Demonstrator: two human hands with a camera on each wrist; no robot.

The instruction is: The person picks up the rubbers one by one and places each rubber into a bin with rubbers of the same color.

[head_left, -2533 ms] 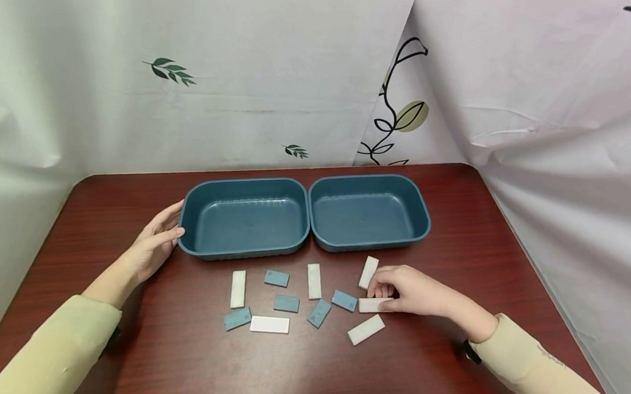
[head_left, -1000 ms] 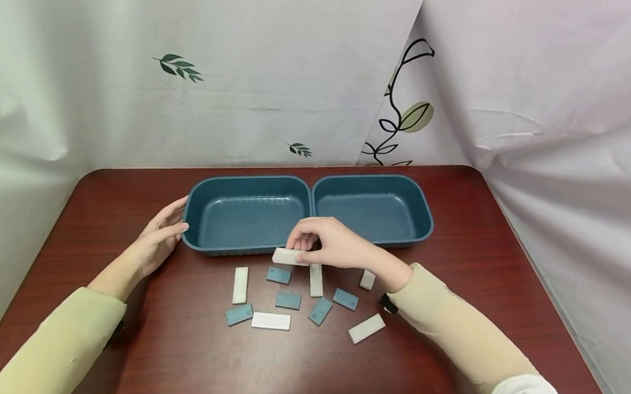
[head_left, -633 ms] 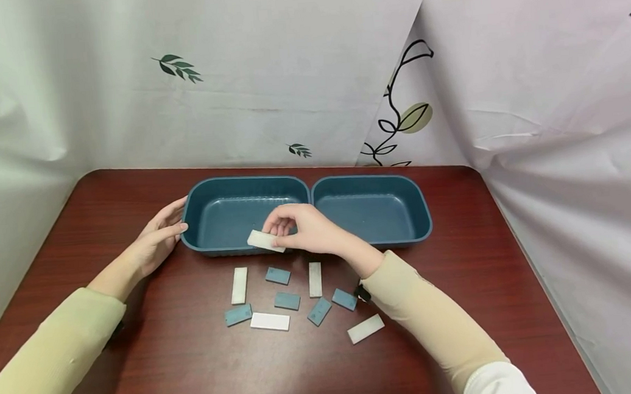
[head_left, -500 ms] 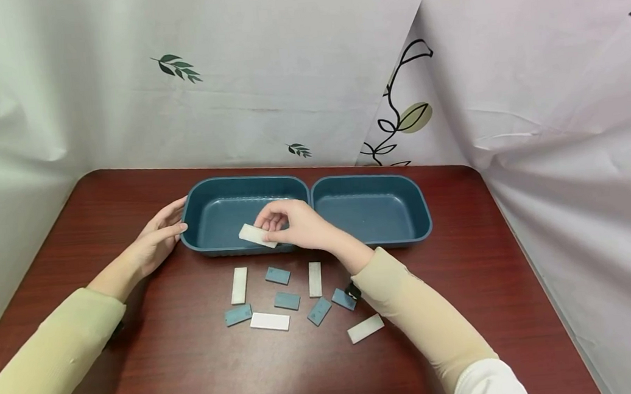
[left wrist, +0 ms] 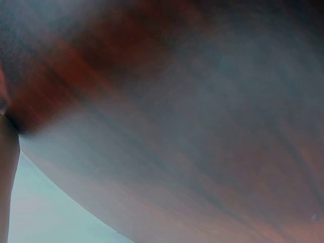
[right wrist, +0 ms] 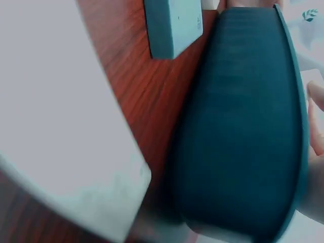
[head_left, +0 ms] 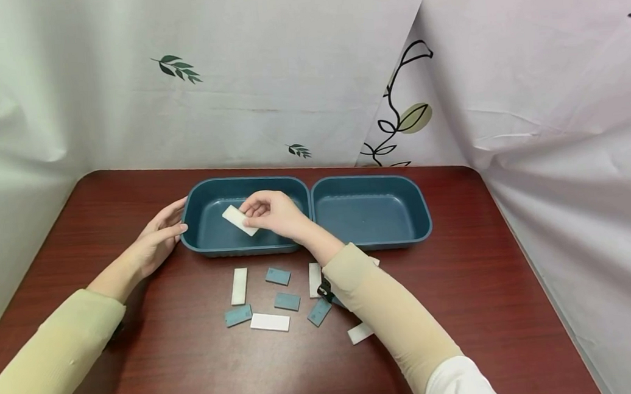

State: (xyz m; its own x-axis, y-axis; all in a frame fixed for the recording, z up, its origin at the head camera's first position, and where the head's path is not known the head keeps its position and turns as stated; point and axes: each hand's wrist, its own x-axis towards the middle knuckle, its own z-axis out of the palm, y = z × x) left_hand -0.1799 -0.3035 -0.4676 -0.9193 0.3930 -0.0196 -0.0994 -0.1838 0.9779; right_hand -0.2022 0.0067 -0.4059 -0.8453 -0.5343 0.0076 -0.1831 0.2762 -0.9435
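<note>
My right hand (head_left: 275, 213) pinches a white rectangular block (head_left: 236, 217) between thumb and fingers. It is above the left blue plastic bin (head_left: 248, 250), with the block tilted. In the right wrist view the fingers (right wrist: 316, 134) show at the right edge, beyond the bin's wall (right wrist: 238, 116). My left hand (head_left: 156, 238) holds the left end of that bin, its thumb on the rim and the other fingers along the outer wall, partly hidden. The left wrist view shows mostly blurred tabletop (left wrist: 177, 142).
A matching bin (head_left: 373, 242) stands against the left one on the right. In front lie several white blocks (head_left: 270, 321) and smaller blue blocks (head_left: 287, 301) on the brown table (head_left: 196, 370). My right sleeve (head_left: 389, 308) covers some. A white patterned cloth (head_left: 258, 91) hangs behind.
My right hand has taken the white block from the right of the table and carried it left and back, over the left bin. The left hand stays at the bin.
</note>
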